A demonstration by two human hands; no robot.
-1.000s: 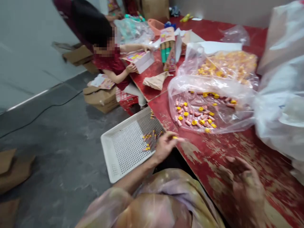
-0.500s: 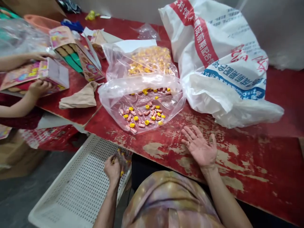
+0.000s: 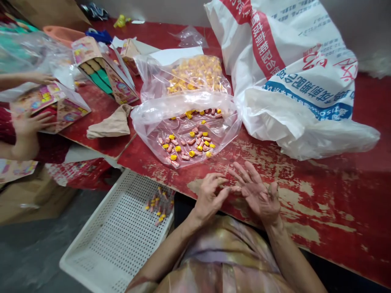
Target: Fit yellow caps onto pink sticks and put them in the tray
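Well, the left hand (image 3: 209,197) has its fingers bent close to the right hand (image 3: 258,195), and I can't tell if it is pinching the pink blur between them, while the right hand is spread flat, palm up, just below the bag (image 3: 183,99) of pink bits (image 3: 191,141) and yellow caps (image 3: 192,153) in the middle of the frame. On the big white sack (image 3: 305,91), upper right, red and blue bands say "前期配合". Under it is a scratched red table (image 3: 360,199), with a white basket (image 3: 113,232) holding capped bits, lower left, above a gray floor (image 3: 33,254).
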